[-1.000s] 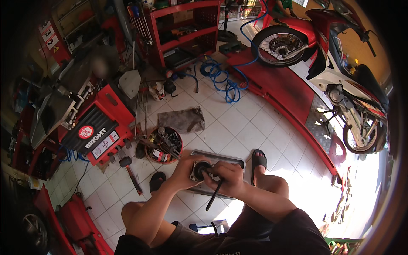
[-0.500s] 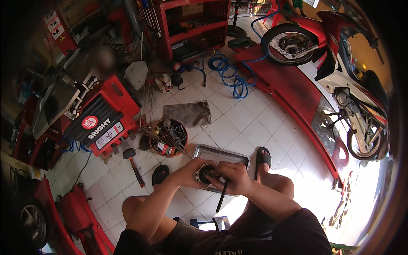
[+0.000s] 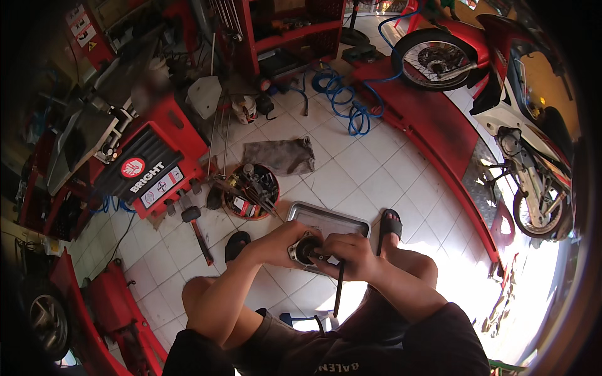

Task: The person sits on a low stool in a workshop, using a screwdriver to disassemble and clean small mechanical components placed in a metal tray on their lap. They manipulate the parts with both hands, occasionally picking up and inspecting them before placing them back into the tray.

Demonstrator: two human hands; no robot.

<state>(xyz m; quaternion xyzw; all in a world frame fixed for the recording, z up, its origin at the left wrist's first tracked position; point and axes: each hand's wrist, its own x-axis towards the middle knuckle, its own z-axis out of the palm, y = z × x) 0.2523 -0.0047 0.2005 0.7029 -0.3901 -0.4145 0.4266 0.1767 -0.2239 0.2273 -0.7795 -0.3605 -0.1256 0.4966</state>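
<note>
- On the left we see a red machine [image 3: 164,135] with a black ribbed panel, standing on the tiled floor.
- Just beside it, we find a mallet [image 3: 200,239] lying with its dark head away from us.
- Next comes a round tub [image 3: 256,218] heaped with tools, and above it a grey cloth [image 3: 278,156] spread flat.
- Our left hand [image 3: 283,244] is closed around the side of a metal part [image 3: 305,250] with a pale flange and dark round centre; we have it up between the knees, above the tray's near edge.
- The shallow metal tray [image 3: 335,220] rests between our feet.
- A dark rod [image 3: 339,294] slants down toward the lap, its upper end hidden under our right hand [image 3: 352,255].
- That hand's fingers are bent together at the part's centre; we cannot tell what they pinch.
- Farther right we see a red ramp [image 3: 429,122] and a motorcycle [image 3: 523,131].
</note>
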